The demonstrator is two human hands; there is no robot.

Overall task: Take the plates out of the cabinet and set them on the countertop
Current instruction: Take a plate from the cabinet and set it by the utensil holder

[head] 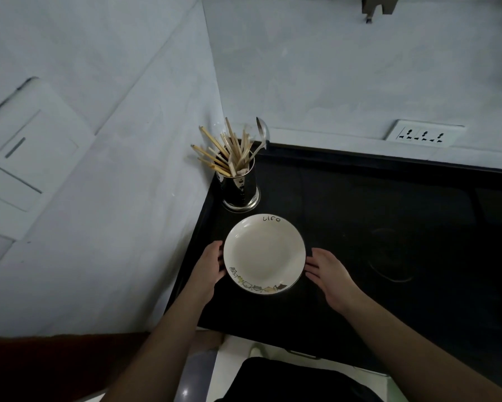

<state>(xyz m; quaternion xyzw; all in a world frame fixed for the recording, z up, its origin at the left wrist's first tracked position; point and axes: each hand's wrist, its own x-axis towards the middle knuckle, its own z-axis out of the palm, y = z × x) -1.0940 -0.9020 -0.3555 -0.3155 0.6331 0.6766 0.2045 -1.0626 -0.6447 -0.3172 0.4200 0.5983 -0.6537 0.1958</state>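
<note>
One white plate [264, 253] sits on the black countertop [389, 227] at lower centre, the left hand [212, 265] and right hand [328, 271] open beside its rim; no cabinet shows.

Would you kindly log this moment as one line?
plate on countertop | left hand, right hand flank rim | grip unclear
</note>
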